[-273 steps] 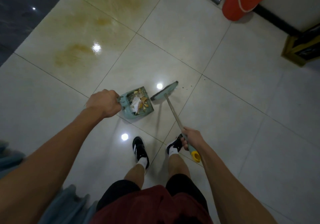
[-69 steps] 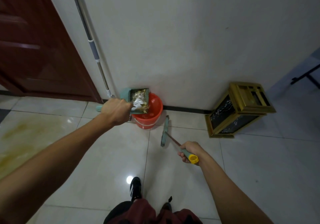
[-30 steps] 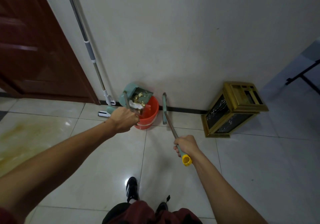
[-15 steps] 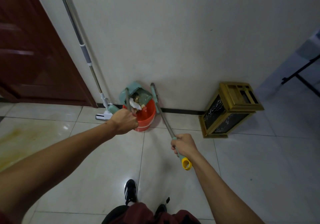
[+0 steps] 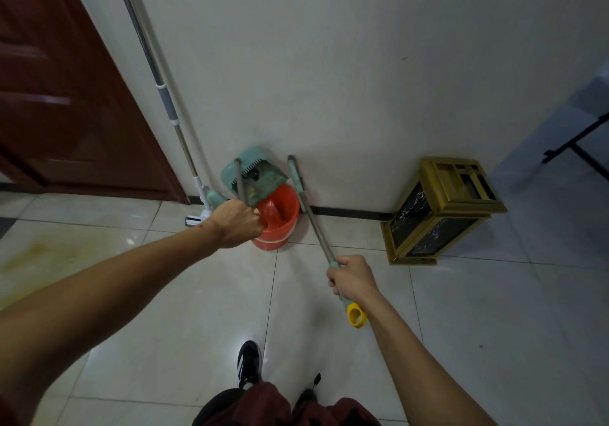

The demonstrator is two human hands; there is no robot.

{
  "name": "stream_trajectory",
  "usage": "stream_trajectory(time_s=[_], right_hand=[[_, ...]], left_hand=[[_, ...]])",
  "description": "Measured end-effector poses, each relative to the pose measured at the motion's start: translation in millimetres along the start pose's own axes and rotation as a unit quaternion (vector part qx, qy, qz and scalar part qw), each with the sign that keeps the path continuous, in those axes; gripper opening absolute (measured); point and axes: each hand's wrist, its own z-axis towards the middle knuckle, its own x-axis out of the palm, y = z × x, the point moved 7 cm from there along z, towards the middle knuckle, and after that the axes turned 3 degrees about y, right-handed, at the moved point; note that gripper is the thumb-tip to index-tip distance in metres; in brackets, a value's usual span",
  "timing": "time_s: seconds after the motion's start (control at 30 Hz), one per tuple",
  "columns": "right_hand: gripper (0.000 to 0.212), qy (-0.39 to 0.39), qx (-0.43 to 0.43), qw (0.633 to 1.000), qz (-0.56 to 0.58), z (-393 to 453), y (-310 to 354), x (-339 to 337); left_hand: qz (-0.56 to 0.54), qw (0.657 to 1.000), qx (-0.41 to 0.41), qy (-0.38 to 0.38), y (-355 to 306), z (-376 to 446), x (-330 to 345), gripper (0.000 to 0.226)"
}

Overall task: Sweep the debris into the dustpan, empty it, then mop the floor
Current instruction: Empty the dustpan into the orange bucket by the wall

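Observation:
My left hand [image 5: 236,223] grips the handle of a teal dustpan [image 5: 260,180], which is tipped steeply over an orange bucket [image 5: 280,224] by the wall. Only a few scraps cling to the pan's inside. My right hand [image 5: 352,280] holds the teal grip of a broom [image 5: 311,215] with a yellow end loop. The broom's narrow teal head rests up against the wall just right of the bucket. A mop [image 5: 164,109] with a silver and white pole leans on the wall left of the bucket, its head on the floor.
A dark red door [image 5: 59,103] stands at the left. A gold-framed box [image 5: 441,211] lies tilted on the floor at the right, beyond it a black stand leg [image 5: 573,144]. Yellowish stains [image 5: 39,251] mark the tiles at the left. My shoe [image 5: 248,363] is below.
The dustpan has been tipped further up over the bucket and most of the debris has left it. The broom head has swung up against the wall right of the bucket.

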Motion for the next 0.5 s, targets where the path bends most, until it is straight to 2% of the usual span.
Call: stream_trajectory(time_s=[0.1,0.2,0.4,0.5], right_hand=[[0.013,-0.001,-0.004,1.0,0.002,-1.1,0.5,-1.8],[0.025,-0.001,-0.005,1.0,-0.001,-2.4,-1.0,-2.6],[0.03,-0.005,-0.013,1.0,-0.019,-6.9,-6.0,-3.0],[0.035,-0.008,-0.017,0.999,-0.034,-8.1,-10.3,-1.6]], left_hand=[[-0.001,1.0,-0.004,0.005,-2.7,3.9,8.2,0.009],[-0.011,1.0,-0.013,0.021,-5.8,4.5,9.4,0.01],[-0.025,0.999,0.015,0.045,-14.3,3.7,19.5,0.019],[0.016,1.0,0.017,0.012,-15.8,0.1,10.5,0.023]])
